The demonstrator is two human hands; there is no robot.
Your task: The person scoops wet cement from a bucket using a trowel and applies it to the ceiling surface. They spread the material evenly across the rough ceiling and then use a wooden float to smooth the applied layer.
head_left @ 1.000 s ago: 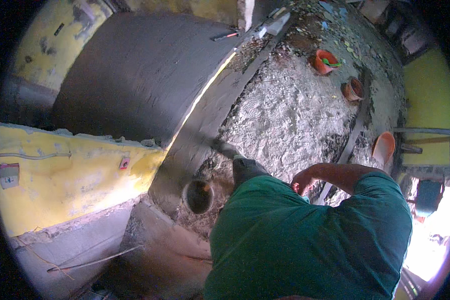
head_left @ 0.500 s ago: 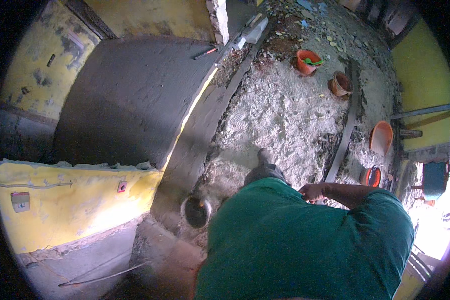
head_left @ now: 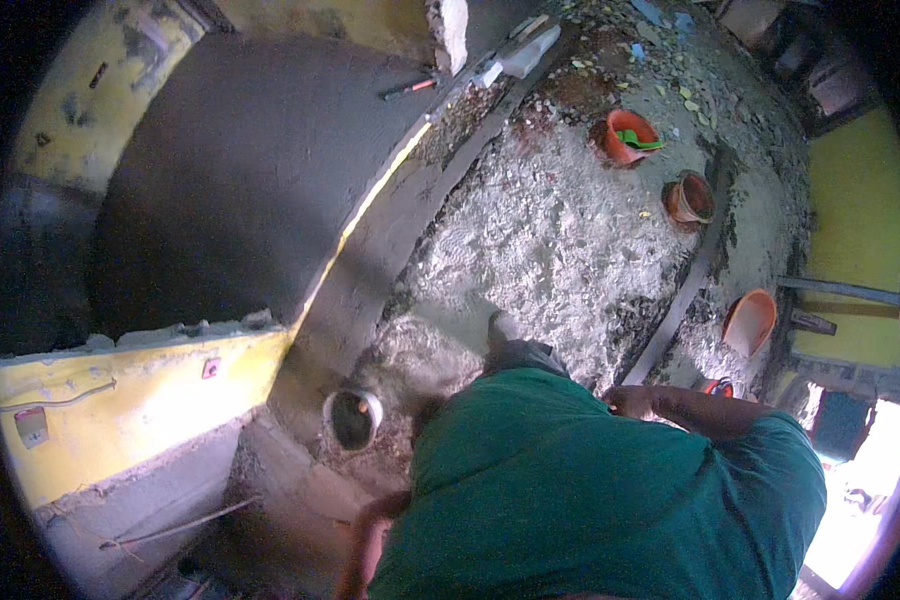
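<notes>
My green-shirted torso [head_left: 590,490] fills the lower middle. In front of it, my right hand [head_left: 630,402] is held close to the shirt with its fingers curled; what they grip, if anything, is hidden. My left forearm [head_left: 375,535] shows at the torso's left side, blurred, and its hand is out of sight behind the shirt. A round bucket [head_left: 353,418] with a pale rim and dark inside stands on the floor to my left. The toe of a dark shoe [head_left: 502,325] shows ahead of me on rough, pale ground [head_left: 540,240].
An orange bucket [head_left: 625,142] holding a green item stands ahead, with a brownish bucket [head_left: 688,200] nearer. An orange basin [head_left: 750,325] leans at right. Smooth grey flooring [head_left: 230,180] and a low yellow wall [head_left: 150,390] lie left. A red-handled tool [head_left: 410,88] rests beyond.
My view has shifted, so the left bucket and wall appear farther left. My left forearm has come into sight. My right hand stays near the shirt front.
</notes>
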